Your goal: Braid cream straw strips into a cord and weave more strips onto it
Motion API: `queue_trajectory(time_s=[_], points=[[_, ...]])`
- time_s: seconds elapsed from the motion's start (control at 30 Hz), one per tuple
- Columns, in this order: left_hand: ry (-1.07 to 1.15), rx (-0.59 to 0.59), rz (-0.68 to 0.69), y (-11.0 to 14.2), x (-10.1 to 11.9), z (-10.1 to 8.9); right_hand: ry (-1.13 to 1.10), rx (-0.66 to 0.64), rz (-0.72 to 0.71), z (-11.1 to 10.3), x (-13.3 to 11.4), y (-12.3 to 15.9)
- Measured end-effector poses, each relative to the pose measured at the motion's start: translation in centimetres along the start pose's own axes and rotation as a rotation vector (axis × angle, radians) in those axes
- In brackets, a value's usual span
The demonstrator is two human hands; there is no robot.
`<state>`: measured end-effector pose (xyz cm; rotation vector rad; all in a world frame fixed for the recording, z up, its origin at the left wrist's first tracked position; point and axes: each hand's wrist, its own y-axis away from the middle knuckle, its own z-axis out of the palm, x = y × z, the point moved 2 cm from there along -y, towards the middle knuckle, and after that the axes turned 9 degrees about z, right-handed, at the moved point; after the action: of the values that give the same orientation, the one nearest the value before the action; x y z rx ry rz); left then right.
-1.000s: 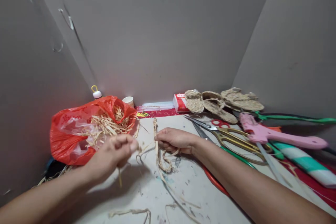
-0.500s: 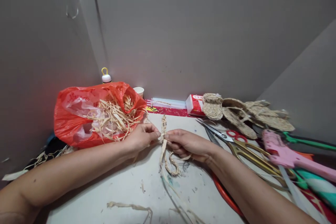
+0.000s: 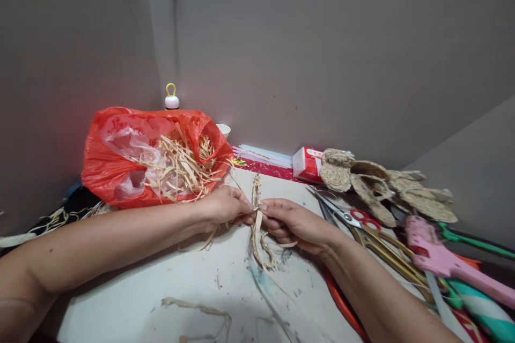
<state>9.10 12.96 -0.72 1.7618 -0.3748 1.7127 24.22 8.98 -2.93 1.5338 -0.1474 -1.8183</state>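
A narrow braided piece of straw (image 3: 256, 186) stands out between my hands over the white tabletop, with loose strands hanging below it. My left hand (image 3: 230, 204) pinches it from the left, fingers closed at the knot-like crossing. From the right, my right hand (image 3: 284, 221) grips the same spot between thumb and forefinger, the other fingers curled. A flat pale straw strip (image 3: 258, 222) runs down from the pinch point. Under it a twisted straw cord (image 3: 266, 249) curls on the table. The exact grip of the fingertips is partly hidden.
A red plastic bag (image 3: 108, 171) spilling straw strips (image 3: 181, 166) lies at the left, with a white cup (image 3: 223, 130) behind. On the right are woven straw slippers (image 3: 370, 187), a tissue pack (image 3: 309, 164), gold-handled scissors (image 3: 392, 260) and a pink glue gun (image 3: 436, 249). A grey wall stands behind.
The camera view has shifted and tilted slightly. My hands have drawn closer together at the pinch point on the braid, which both still hold.
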Motion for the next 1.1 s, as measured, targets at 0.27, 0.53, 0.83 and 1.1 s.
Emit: queue_trajectory(time_s=[0.27, 0.53, 0.83, 1.1], points=[[-0.033, -0.002, -0.029, -0.6, -0.2, 0.2, -0.026, -0.01, -0.005, 0.3, -0.2, 0.1], [-0.019, 0.016, -0.039, -0.5, -0.4, 0.0, -0.03, -0.025, -0.02, 0.4, -0.1, 0.0], [-0.21, 0.024, 0.01, -0.6, 0.1, -0.5, 0.022, 0.003, -0.019, 0.3, 0.0, 0.1], [-0.581, 0.022, 0.211, -1.1, 0.5, -0.8, 0.092, 0.145, 0.007, 0.7, 0.0, -0.2]])
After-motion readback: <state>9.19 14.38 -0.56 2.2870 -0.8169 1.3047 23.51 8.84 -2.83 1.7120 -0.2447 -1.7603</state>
